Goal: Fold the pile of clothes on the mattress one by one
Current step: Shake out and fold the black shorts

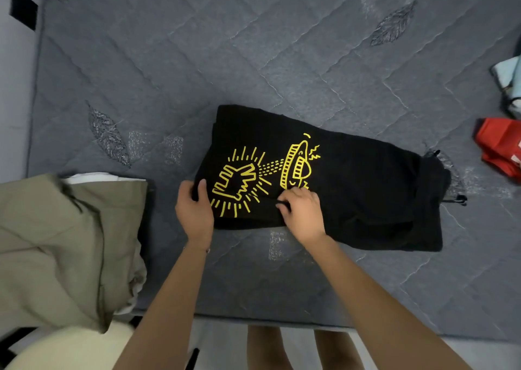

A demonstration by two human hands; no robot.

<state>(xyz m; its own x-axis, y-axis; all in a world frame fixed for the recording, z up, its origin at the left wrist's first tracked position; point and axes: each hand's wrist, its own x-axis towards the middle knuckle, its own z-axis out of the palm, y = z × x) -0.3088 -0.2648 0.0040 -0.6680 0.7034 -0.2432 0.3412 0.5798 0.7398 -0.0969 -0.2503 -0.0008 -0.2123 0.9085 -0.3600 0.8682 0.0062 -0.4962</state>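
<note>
left hand [194,210] grips the black t-shirt [361,189] at its end, right hand [304,214] pinches its side nearest the mattress [253,45] front edge. looks soft and floppy; hold the corners.

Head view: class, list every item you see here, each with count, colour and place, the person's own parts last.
mattress: one, grey quilted, under everything.
black garment: one, black with yellow print, mid-mattress.
khaki garment: one, olive-beige, near left, over white cloth.
red garment: one, red, right edge.
pale cloth: one, light blue, right edge, beyond the red.
left hand: one, grips black garment's left edge.
right hand: one, pinches its near edge.
</note>
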